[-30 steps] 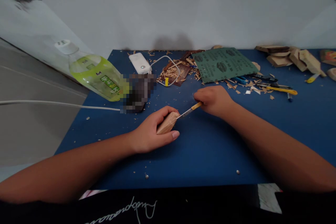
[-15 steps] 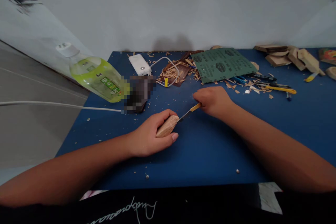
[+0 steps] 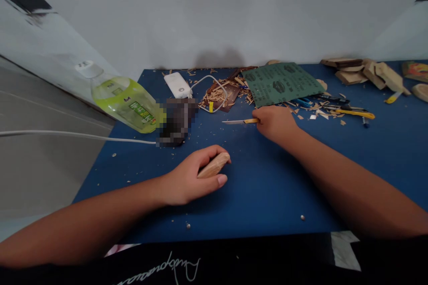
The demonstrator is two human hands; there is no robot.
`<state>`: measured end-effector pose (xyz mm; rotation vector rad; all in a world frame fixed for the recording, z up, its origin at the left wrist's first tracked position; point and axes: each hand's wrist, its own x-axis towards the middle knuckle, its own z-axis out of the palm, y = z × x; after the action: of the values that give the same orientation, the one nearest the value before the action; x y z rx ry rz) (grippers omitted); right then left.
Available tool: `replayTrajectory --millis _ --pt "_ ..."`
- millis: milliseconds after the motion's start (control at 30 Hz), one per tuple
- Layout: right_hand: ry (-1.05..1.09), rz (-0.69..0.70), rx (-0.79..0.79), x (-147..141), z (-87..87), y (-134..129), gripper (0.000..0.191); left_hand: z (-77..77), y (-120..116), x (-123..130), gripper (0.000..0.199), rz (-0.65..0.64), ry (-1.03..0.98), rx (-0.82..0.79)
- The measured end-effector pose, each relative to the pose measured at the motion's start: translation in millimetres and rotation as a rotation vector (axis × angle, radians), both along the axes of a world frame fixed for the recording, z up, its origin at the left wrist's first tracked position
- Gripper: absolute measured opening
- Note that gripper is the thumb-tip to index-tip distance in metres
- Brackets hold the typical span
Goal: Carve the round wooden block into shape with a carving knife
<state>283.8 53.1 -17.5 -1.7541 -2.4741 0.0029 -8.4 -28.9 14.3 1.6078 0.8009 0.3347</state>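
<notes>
Nearest, the dark printed shirt front (image 3: 200,262) edges the bottom of the view. The left hand (image 3: 190,178) is curled closed around a pale, smooth-cut wooden block (image 3: 214,165), rounded and tapering, with its end showing past the fingers as it rests low over the table. The right hand (image 3: 276,124) is closed on the short, light wooden handle of a carving knife (image 3: 239,121), whose narrow steel blade points left, apart from the block.

Both hands work above a blue table (image 3: 267,196) with a matte surface flecked with small wood chips. Beyond the left hand sits a pixelated dark object (image 3: 177,121), beside a ribbed green-tinted plastic bottle (image 3: 125,109) lying on its side. A white cable (image 3: 76,136) runs from the object off the table's left edge.

Farther on lie a white power bank (image 3: 176,84), a heap of curled wood shavings (image 3: 217,98) and a sheet of green sandpaper (image 3: 281,83), its gritty face down and printed back up. To the right are a yellow utility knife (image 3: 354,113) and angular offcuts of wood (image 3: 377,75).
</notes>
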Motion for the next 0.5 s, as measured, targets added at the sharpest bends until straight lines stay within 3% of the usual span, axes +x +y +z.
replayTrajectory --millis 233,367,500 --pt "0.362 0.053 -0.080 -1 -12.8 3 0.014 -16.6 6 0 0.048 0.125 -0.191 -0.018" --pt "0.584 0.122 -0.101 -6 -19.7 1 0.018 -28.1 10 -3 0.050 0.120 -0.296 -0.113" --pt "0.754 0.103 -0.216 -13 -23.6 -1 0.017 -34.1 10 -3 0.050 0.125 -0.338 -0.159"
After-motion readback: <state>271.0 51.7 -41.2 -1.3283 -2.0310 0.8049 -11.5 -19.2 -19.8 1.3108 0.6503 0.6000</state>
